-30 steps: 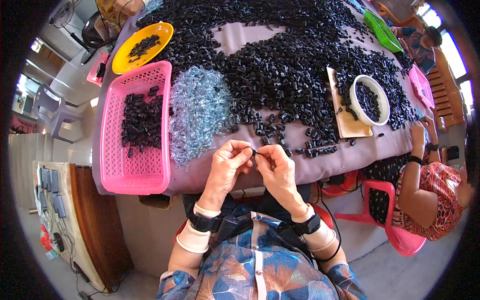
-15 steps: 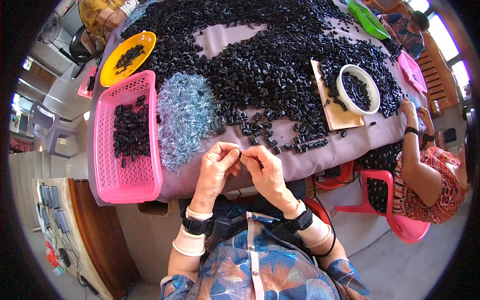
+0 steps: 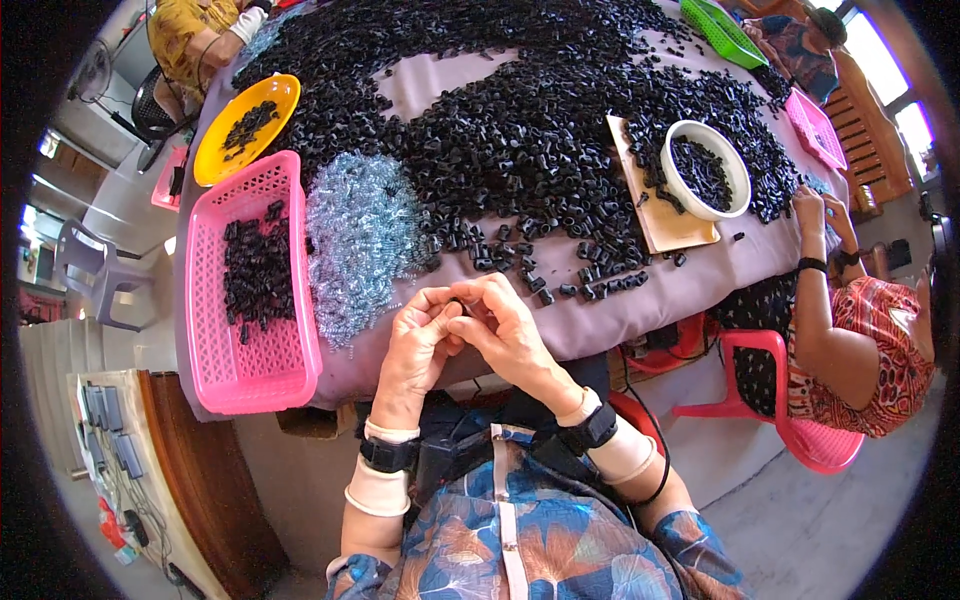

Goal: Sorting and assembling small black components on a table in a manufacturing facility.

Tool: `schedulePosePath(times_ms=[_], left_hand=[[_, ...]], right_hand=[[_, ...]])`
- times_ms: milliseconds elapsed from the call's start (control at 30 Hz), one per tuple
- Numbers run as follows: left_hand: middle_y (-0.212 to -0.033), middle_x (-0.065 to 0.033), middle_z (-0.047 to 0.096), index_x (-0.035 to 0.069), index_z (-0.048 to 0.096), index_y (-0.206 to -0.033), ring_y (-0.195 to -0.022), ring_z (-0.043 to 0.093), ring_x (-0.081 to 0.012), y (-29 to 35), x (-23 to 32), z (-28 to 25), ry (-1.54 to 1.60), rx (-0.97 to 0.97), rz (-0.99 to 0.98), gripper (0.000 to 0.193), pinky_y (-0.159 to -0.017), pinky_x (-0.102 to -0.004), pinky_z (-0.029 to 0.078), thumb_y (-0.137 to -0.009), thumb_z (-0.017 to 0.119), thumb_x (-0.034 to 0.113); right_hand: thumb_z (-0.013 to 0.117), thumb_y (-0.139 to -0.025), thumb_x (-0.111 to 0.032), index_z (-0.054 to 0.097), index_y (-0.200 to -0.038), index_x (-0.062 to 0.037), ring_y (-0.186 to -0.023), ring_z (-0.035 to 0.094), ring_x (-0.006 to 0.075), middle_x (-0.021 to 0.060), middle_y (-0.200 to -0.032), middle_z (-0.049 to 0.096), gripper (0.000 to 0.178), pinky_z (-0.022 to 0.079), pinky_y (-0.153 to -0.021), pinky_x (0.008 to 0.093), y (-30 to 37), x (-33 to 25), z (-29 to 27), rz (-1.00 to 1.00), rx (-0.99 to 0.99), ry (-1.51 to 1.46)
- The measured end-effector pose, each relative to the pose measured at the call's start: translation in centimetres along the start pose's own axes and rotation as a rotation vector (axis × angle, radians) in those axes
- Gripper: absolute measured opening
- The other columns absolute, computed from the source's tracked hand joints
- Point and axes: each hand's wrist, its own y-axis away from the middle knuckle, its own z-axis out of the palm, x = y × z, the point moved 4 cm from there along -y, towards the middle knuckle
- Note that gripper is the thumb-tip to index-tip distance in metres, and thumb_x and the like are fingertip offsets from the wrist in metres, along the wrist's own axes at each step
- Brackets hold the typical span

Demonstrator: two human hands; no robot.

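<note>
Between my fingertips, just past the table's near edge, is a small black plastic part [image 3: 457,303], mostly covered by my fingers. My left hand [image 3: 425,335] pinches it with thumb and forefinger. From the other side my right hand [image 3: 500,320] closes on the same part, its fingers bent over and touching the left ones. Ahead of my hands lies a wide spread of loose black plastic parts [image 3: 500,150]. A heap of clear bluish small springs [image 3: 362,240] sits to the left of it.
A pink basket [image 3: 309,350] holding black parts stands at the left, with a yellow plate [image 3: 212,168] behind it. On the right are a white bowl [image 3: 742,200] and a wooden board [image 3: 680,236]. A co-worker [image 3: 850,345] sits at the right; others sit at the far corners.
My right hand has moved left and over, so both hands now meet more closely around the black part. The view has shifted slightly.
</note>
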Motion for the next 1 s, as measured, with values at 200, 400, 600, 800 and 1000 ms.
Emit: schedulePosePath(times_ms=[200,400,600,800,1000], left_hand=[[-0.082,-0.0028,0.063,0.007,0.053,-0.105,-0.062,0.058,-0.0091,0.1,0.2,0.1,0.027,-0.074,-0.026,0.019,-0.053,-0.0204,0.047,-0.089,0.062,0.010],[-0.085,-0.0004,0.061,0.010,0.053,-0.108,-0.068,0.059,-0.0079,0.0,0.0,-0.1,0.052,-0.102,-0.023,0.022,-0.057,-0.0199,0.047,-0.089,0.063,0.016],[-0.082,-0.0022,0.063,0.007,0.051,-0.108,-0.061,0.057,-0.0092,0.0,0.1,0.0,0.035,-0.074,-0.033,0.026,-0.053,-0.0208,0.046,-0.088,0.065,0.015],[-0.085,-0.0026,0.063,0.007,0.047,-0.111,-0.062,0.057,-0.0097,0.2,0.3,0.6,0.024,-0.091,-0.051,0.031,-0.054,-0.0208,0.046,-0.087,0.065,0.014],[-0.087,-0.0031,0.064,0.007,0.046,-0.112,-0.065,0.058,-0.0097,0.3,0.4,0.3,-0.005,-0.096,-0.021,0.032,-0.056,-0.0211,0.047,-0.087,0.065,0.013]], right_hand=[[0.063,-0.084,-0.012,0.060,-0.114,-0.0036,-0.086,0.052,0.0214,0.0108,-0.094,0.051,0.031,0.044,-0.076,0.0298,-0.4,0.6,-0.2,-0.012,-0.158,0.015],[0.064,-0.083,-0.013,0.059,-0.116,-0.0029,-0.087,0.054,0.0231,0.0115,-0.097,0.053,0.035,0.045,-0.077,0.0297,-0.4,0.6,-0.2,-0.011,-0.153,0.012],[0.063,-0.083,-0.013,0.059,-0.115,-0.0020,-0.088,0.055,0.0245,0.0120,-0.095,0.053,0.034,0.046,-0.077,0.0308,-0.3,1.1,0.0,-0.003,-0.138,-0.046],[0.063,-0.084,-0.015,0.059,-0.105,-0.0003,-0.087,0.054,0.0237,0.0114,-0.095,0.053,0.026,0.046,-0.077,0.0306,-0.3,1.2,-0.2,0.003,-0.126,-0.053],[0.065,-0.083,-0.016,0.059,-0.101,-0.0015,-0.086,0.053,0.0211,0.0099,-0.095,0.053,0.023,0.045,-0.075,0.0296,-0.3,1.0,-0.1,-0.016,-0.164,-0.101]])
